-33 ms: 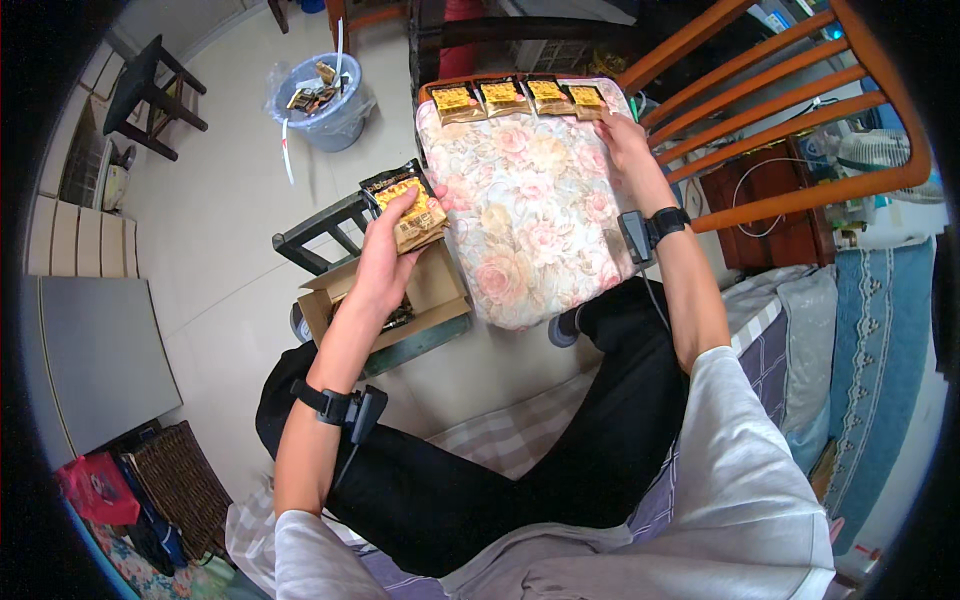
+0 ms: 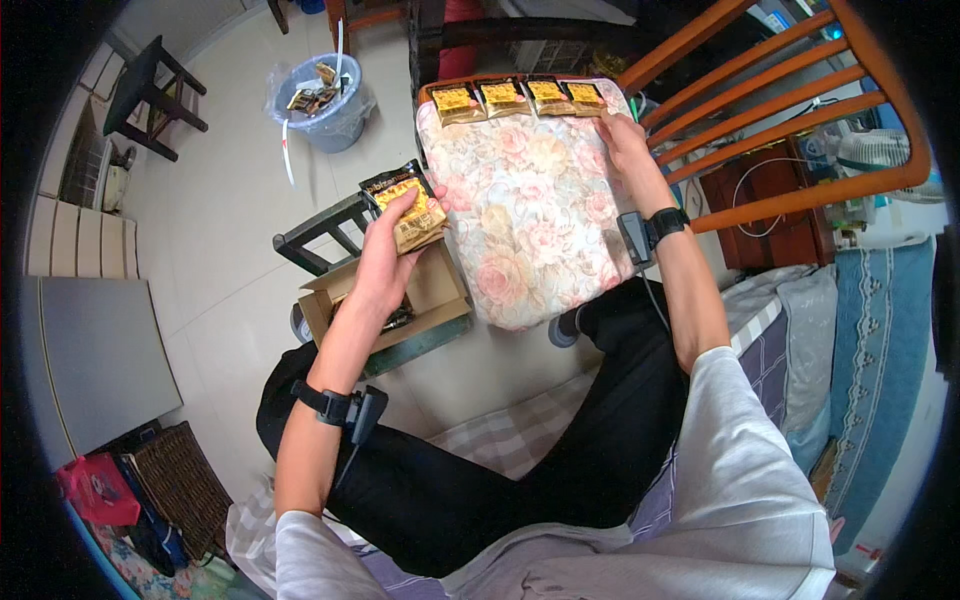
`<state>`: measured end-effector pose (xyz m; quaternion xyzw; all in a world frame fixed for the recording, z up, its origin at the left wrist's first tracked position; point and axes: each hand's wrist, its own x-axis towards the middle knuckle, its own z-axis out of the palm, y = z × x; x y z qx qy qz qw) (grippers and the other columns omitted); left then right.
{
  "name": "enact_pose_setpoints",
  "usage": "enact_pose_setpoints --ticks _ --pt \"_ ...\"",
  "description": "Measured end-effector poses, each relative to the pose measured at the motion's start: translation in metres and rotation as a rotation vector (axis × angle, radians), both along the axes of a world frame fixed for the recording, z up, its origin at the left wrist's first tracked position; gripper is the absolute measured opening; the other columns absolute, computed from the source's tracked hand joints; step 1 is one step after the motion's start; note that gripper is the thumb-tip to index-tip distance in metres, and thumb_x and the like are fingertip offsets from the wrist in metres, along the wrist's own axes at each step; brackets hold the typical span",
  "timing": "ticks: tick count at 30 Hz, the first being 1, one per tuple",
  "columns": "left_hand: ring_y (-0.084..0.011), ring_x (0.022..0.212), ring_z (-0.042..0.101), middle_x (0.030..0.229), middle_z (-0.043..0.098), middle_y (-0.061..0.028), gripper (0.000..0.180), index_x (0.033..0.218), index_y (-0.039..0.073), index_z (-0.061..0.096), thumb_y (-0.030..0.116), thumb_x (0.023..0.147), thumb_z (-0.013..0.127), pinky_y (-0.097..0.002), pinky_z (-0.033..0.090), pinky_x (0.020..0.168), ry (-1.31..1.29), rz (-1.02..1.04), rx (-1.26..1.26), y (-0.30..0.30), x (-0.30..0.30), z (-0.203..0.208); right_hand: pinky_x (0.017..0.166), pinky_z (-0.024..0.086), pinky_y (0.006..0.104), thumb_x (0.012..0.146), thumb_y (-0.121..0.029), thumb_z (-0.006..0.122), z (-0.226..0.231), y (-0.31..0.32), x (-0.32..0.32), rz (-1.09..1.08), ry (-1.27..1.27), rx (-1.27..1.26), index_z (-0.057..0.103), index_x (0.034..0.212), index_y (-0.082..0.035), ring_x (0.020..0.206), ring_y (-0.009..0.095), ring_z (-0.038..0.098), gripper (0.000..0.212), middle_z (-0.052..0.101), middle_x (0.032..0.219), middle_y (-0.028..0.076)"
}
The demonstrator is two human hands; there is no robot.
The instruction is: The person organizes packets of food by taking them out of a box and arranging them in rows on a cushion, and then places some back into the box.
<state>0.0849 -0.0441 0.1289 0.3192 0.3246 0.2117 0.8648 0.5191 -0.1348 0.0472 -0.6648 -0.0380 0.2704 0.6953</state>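
My left hand (image 2: 385, 245) is closed around a small stack of black-and-gold snack packets (image 2: 420, 222), thumb across the top one. It is above an open cardboard box (image 2: 440, 285) with more dark packets inside, partly hidden by my forearm. At the far edge of a flower-patterned cushioned seat (image 2: 535, 200), several similar packets (image 2: 503, 98) lie side by side in a row. My right hand (image 2: 626, 142) reaches the right end of that row. Its fingers are closed at the near right corner of the last packet (image 2: 584, 97), which overlaps its neighbour slightly.
A blue bin (image 2: 345, 128) lined with a clear bag holds wrappers, back left. The orange-brown wooden chair back (image 2: 780, 90) rises right of my right hand. A dark stool (image 2: 150, 95) stands far left. The box rests on a low green stool (image 2: 425, 345).
The last packet at the right end of the row has shifted very slightly under my right hand. My left hand and its stack look unmoved.
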Motion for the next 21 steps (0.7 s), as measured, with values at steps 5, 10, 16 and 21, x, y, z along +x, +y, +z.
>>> enact_pose_setpoints --ticks 5,10,16,21 --pt "-0.0171 0.115 0.065 0.127 0.066 -0.0078 0.045 0.139 0.007 0.050 0.031 0.101 0.054 -0.0331 0.049 0.099 0.024 0.007 -0.012 0.005 -0.012 0.006 0.093 0.049 0.0272 0.095 -0.002 0.061 0.011 0.018 -0.034 -0.049 -0.037 -0.063 0.058 0.122 0.008 0.104 0.017 0.058 0.029 0.061 0.114 0.011" --pt "-0.0178 0.115 0.065 0.127 0.066 -0.0088 0.046 0.139 0.006 0.050 0.031 0.101 0.054 -0.0344 0.049 0.101 0.008 -0.010 -0.017 0.005 -0.007 0.006 0.069 0.050 0.0334 0.087 -0.009 0.068 0.007 0.013 -0.022 -0.022 -0.127 -0.083 0.062 0.089 0.003 0.077 0.017 0.060 0.014 0.064 0.088 0.009" --pt "-0.0150 0.108 0.067 0.117 0.070 -0.0067 0.041 0.129 0.001 0.059 0.031 0.100 0.054 -0.0316 0.049 0.098 0.024 -0.005 -0.009 0.002 -0.008 0.007 0.071 0.051 0.0324 0.091 -0.011 0.063 0.030 0.021 -0.060 0.036 -0.174 -0.190 0.063 0.099 0.004 0.080 0.018 0.063 0.017 0.066 0.091 0.009" --pt "-0.0156 0.107 0.067 0.115 0.071 -0.0063 0.041 0.127 0.002 0.059 0.031 0.099 0.060 -0.0331 0.050 0.097 0.006 -0.013 -0.024 0.001 -0.001 -0.007 0.070 0.051 0.0283 0.094 -0.012 0.060 0.044 0.022 -0.097 0.120 -0.268 -0.071 0.063 0.107 0.003 0.080 0.014 0.064 0.021 0.067 0.093 0.009"
